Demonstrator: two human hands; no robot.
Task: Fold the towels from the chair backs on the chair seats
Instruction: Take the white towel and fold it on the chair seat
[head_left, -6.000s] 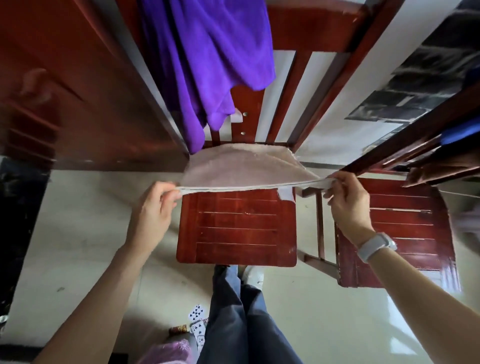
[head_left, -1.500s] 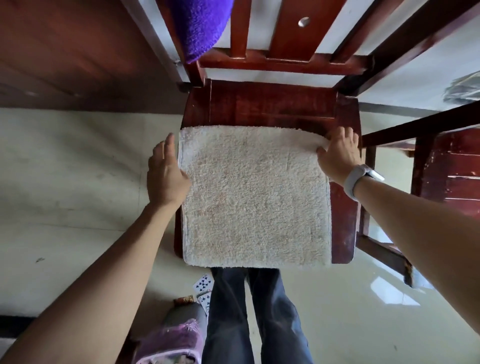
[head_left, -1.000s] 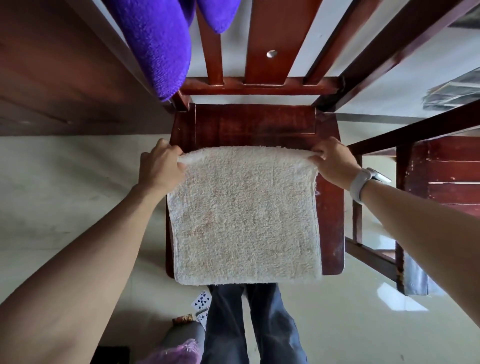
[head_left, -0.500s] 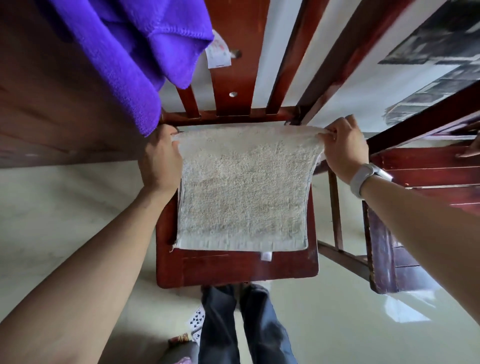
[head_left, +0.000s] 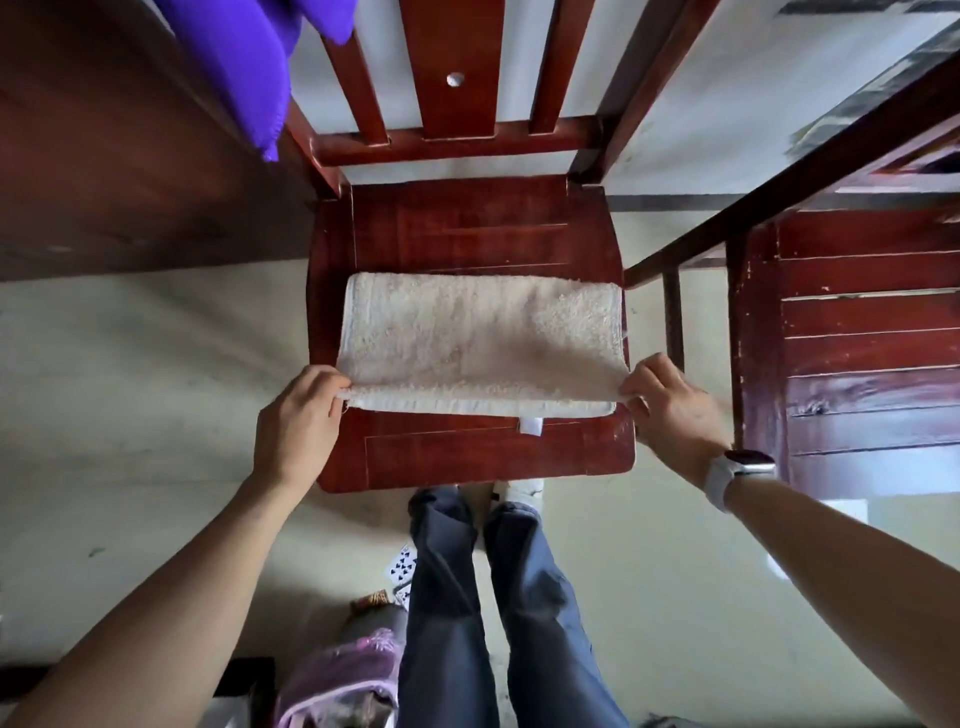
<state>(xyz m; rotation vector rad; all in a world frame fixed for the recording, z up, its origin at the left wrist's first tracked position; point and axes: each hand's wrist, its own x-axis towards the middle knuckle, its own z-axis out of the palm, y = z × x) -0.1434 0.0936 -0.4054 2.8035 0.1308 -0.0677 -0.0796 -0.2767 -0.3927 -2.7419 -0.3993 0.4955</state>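
A cream towel (head_left: 480, 338) lies folded in half across the middle of the red wooden chair seat (head_left: 467, 223), its fold toward the chair back and its free edges toward me. My left hand (head_left: 298, 421) pinches the near left corner of the top layer. My right hand (head_left: 670, 410), with a white watch on its wrist, pinches the near right corner. A small white label sticks out under the near edge. A purple towel (head_left: 244, 57) hangs on the chair back at the upper left.
A second red chair (head_left: 857, 353) stands close on the right, its frame rail crossing the upper right. A dark wooden panel (head_left: 119, 171) fills the upper left. My legs, playing cards (head_left: 402, 564) and a pink bag (head_left: 343, 675) are on the pale floor below.
Both hands lifted the towel's far edge up from the seat, then brought it toward me and laid it over the near edge, so the towel is now folded in half.
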